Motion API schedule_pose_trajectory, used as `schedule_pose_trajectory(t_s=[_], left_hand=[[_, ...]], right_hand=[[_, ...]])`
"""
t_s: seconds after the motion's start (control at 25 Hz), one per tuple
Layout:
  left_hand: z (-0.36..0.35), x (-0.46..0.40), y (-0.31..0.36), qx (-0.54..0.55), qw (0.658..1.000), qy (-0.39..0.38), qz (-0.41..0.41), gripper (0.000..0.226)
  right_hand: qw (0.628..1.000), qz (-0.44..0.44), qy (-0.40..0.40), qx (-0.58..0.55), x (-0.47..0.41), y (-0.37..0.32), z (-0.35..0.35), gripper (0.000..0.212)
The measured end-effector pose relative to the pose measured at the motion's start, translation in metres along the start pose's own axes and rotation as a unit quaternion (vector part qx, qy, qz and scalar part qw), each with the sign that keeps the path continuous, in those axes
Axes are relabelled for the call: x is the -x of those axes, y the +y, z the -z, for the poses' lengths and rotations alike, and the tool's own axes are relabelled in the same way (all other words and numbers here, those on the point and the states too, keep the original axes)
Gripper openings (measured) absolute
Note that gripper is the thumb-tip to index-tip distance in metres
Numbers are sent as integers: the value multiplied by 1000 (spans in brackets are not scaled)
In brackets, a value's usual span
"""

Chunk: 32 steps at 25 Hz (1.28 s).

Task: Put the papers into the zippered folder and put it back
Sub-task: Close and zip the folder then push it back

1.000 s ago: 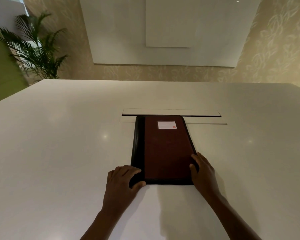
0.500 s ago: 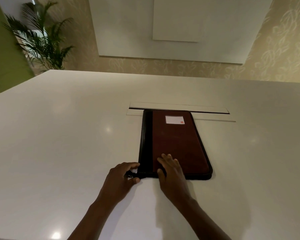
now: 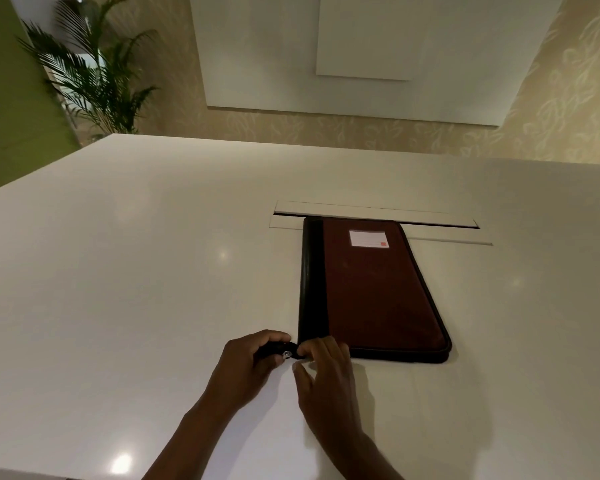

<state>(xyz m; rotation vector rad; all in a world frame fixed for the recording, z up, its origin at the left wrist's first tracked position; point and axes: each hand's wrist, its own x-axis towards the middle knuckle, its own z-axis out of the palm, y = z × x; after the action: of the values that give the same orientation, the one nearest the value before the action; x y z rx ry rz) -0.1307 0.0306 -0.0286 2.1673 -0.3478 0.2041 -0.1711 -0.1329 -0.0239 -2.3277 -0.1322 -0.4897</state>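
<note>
A dark red zippered folder (image 3: 371, 289) with a black spine and a small white label lies closed and flat on the white table (image 3: 136, 278). At its near left corner a black tab with a metal stud (image 3: 286, 354) sticks out. My left hand (image 3: 250, 365) grips that tab with curled fingers. My right hand (image 3: 323, 372) is at the same corner, its fingertips pinching the folder's edge right beside the stud. No papers are visible.
A long cable slot with a thin lid (image 3: 374, 216) is set into the table just behind the folder's far end. A potted palm (image 3: 94, 74) stands beyond the far left corner. A white panel (image 3: 364, 50) hangs on the patterned wall.
My right hand slid from the folder's right edge across its near end to the left corner. My left hand closed on the tab there. The view shifted left.
</note>
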Motion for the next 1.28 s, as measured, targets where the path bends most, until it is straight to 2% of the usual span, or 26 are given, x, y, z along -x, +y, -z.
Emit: schedule_pose_trajectory(t_s=[0.12, 0.2, 0.36, 0.6, 0.8, 1.04, 1.28], left_hand=[[4, 0, -1, 38, 999, -30, 13, 31], [6, -1, -1, 59, 997, -34, 24, 29], [7, -1, 0, 83, 995, -37, 31, 25], [8, 0, 2, 64, 997, -32, 5, 23], [9, -2, 8, 60, 998, -34, 10, 25], [-1, -1, 21, 10, 998, 38, 43, 34], [-5, 6, 30, -24, 996, 72, 56, 31]], right_hand=[[998, -38, -50, -16, 0, -3, -4, 19], [996, -56, -68, -18, 0, -4, -6, 24], [996, -61, -60, 7, 2, -10, -12, 30], [997, -61, -41, 38, 0, -16, -16, 11], [998, -44, -46, 26, -6, -14, -8, 11], [996, -46, -49, 51, -15, -4, 5, 15], [996, -60, -40, 57, -14, 7, 21, 15]])
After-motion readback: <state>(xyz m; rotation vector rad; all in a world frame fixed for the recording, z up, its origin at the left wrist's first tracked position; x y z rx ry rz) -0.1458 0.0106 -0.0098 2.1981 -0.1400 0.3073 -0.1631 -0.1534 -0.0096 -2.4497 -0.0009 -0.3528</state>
